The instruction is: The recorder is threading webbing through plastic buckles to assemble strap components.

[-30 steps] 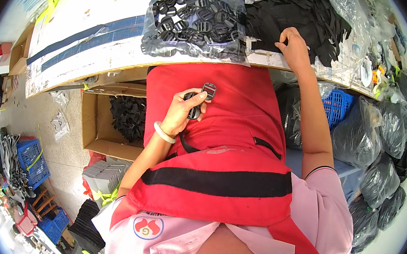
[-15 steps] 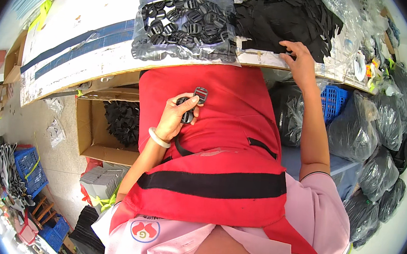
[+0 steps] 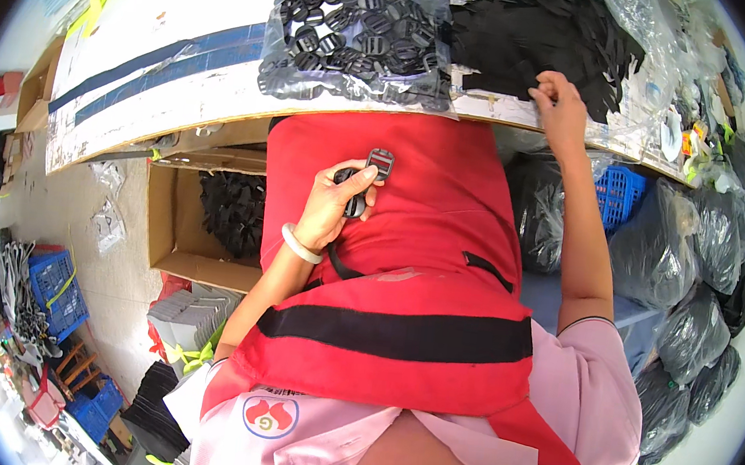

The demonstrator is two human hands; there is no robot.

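Observation:
My left hand point(image 3: 329, 203) is closed above my red apron point(image 3: 429, 202). It grips several black plastic strap buckles; one slotted buckle point(image 3: 380, 162) is pinched upright between thumb and finger, the others bunched in the palm. At the table's front edge, my right hand point(image 3: 563, 115) has its thumb and fingertips drawn together beside a heap of short black fabric strips point(image 3: 544, 38). Whatever may be between those fingertips is too small to make out. Left of the heap, a clear plastic bag point(image 3: 350, 92) lies open with many more black buckles point(image 3: 376, 23) in it.
The white tabletop point(image 3: 189, 0) has blue tape along it. Under it, at left, a cardboard box point(image 3: 163, 221) contains black pieces. Stuffed black bags point(image 3: 658, 251) and a blue crate point(image 3: 618, 195) crowd the right side. Grey stacked pieces point(image 3: 194, 318) sit at lower left.
My right hand's fingers have gone from spread to drawn together at the strip heap. My left hand still grips the buckles. The whole view has shifted slightly.

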